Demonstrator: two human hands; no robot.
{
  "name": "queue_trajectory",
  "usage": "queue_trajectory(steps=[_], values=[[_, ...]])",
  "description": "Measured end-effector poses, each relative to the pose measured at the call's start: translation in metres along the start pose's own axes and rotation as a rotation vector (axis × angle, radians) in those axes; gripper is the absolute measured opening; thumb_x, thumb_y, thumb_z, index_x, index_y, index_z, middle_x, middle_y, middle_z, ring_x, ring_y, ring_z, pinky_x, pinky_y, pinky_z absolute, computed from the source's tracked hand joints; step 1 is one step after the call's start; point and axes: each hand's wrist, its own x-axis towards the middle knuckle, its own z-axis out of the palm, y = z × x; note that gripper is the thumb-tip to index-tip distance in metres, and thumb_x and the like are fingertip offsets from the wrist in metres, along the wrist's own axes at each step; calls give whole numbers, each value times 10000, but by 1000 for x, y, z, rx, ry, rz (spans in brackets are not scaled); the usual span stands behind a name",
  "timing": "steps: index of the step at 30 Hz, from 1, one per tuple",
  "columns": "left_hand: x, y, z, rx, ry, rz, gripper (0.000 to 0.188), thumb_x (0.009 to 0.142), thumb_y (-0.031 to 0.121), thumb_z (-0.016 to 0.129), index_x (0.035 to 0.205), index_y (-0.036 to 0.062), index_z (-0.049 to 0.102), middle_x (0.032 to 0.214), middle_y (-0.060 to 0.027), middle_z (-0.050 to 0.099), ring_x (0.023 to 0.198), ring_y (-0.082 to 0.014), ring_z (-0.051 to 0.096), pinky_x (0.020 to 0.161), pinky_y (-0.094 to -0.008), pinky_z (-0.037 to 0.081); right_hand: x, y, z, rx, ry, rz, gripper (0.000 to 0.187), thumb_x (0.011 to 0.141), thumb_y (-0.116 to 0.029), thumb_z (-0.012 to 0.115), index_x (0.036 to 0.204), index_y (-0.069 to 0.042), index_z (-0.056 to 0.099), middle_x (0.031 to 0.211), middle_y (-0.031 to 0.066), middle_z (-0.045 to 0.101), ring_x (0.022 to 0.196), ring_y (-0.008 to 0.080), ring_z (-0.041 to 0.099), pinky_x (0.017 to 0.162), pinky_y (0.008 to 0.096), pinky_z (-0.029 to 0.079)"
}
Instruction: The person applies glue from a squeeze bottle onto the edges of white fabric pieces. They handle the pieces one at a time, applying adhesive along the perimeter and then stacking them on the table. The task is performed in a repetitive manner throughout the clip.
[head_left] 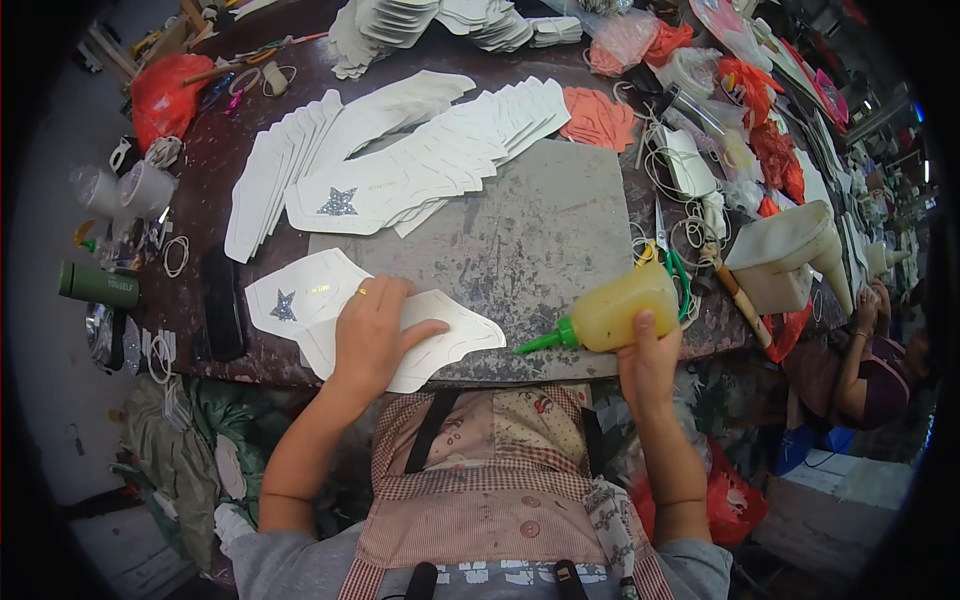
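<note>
My left hand [370,338] presses down on white shoe-upper pieces at the table's near edge, its thumb spread away from the fingers. The piece on the left [280,275] carries a glittery grey star; the plain one [460,328] lies right of the hand, and their overlap is partly hidden under it. My right hand [648,360] grips a squeeze bottle [625,308] of yellowish liquid from below. Tilted sideways, the bottle points its green nozzle left, just past the plain piece's tip.
Fanned rows of white pieces [430,170] lie beyond my hands on a stained grey board [560,230], beside coral-red pieces [597,118]. Green-handled scissors [676,278], cords and a whitish plastic container [785,260] crowd the right. A green flask [98,285] stands left; another person [875,370] sits far right.
</note>
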Motion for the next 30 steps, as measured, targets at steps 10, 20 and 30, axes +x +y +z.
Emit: queue_trajectory(steps=[10,20,30], values=[[-3,0,-1,-12,8,-25,430,707,269,848,941,17,589,874,-134,605,826,-328,593,720,-404,482,6,4,11,-81,-53,52,454,962,-214,662,1303,22,478,1122,92,607,1036,201,623,935,364,518],[101,-66,-103,-141,48,22,366,744,186,820,933,13,559,908,-114,610,853,-247,606,784,-347,482,16,31,2,341,90,-27,552,984,-461,553,1385,-95,454,1310,90,566,1161,264,597,947,459,537],[34,-77,-56,-96,349,-65,303,838,78,716,1110,-21,624,1109,-166,633,1041,-337,611,899,-394,472,11,28,-5,499,116,31,560,983,-479,540,1395,-112,442,1308,101,567,1144,274,602,940,451,542]])
